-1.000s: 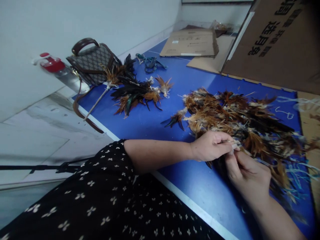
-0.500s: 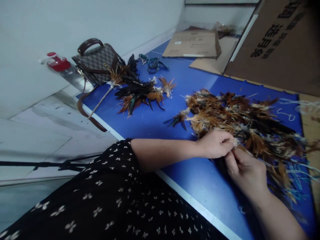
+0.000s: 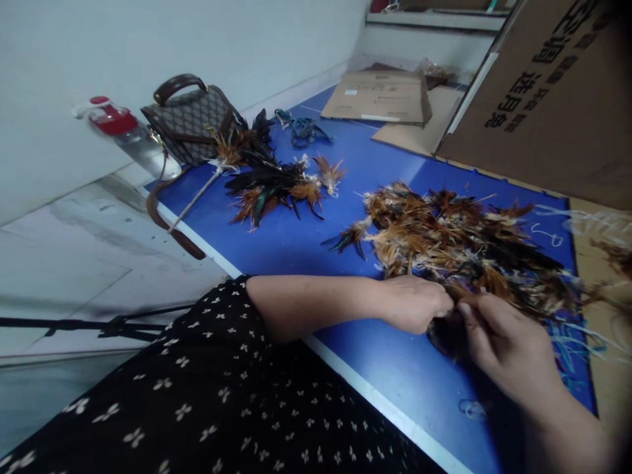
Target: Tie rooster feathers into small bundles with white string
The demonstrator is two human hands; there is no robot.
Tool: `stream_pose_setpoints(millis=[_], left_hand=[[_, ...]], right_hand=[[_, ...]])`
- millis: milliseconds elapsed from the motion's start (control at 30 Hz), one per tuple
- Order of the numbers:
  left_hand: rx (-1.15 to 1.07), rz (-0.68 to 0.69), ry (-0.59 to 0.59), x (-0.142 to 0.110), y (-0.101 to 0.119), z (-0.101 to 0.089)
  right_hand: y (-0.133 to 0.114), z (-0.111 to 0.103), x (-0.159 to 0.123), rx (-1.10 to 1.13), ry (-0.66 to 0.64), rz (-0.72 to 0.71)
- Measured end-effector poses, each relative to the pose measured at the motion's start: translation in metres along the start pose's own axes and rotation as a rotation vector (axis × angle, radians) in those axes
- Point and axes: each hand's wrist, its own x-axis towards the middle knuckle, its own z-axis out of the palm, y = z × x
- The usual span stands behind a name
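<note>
A large heap of brown, orange and black feathers (image 3: 459,243) lies on the blue table (image 3: 306,243). At its near edge my left hand (image 3: 415,303) is curled shut around a dark feather bundle (image 3: 447,332). My right hand (image 3: 503,342) meets it from the right, its fingers pinching the same bundle where the two hands touch. A smaller pile of tied feather bundles (image 3: 276,181) lies further left on the table.
A patterned brown handbag (image 3: 190,122) and a red-capped bottle (image 3: 126,135) stand at the table's left end. A teal cord tangle (image 3: 301,128) lies behind the small pile. Flat cardboard (image 3: 380,95) and a big printed carton (image 3: 548,99) fill the back right. Blue strings (image 3: 577,339) trail right.
Both hands have drawn slightly down and toward me, away from the heap's edge, with a dark feather bundle now showing between them. The view has shifted a little.
</note>
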Motion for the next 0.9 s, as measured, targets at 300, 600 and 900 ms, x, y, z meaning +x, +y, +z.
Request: stream_pose_setpoints(millis=[300, 600, 900], left_hand=[[-0.434, 0.011, 0.412, 0.002, -0.004, 0.006], [-0.468, -0.035, 0.594, 0.008, -0.012, 0.028], [-0.239, -0.174, 0.362, 0.008, -0.012, -0.002]], right_hand=[[-0.009, 0.018, -0.001, 0.307, 0.084, 0.319], [-0.036, 0.046, 0.006, 0.138, 0.192, 0.171], [-0.031, 0.037, 0.004, 0.138, 0.127, 0.147]])
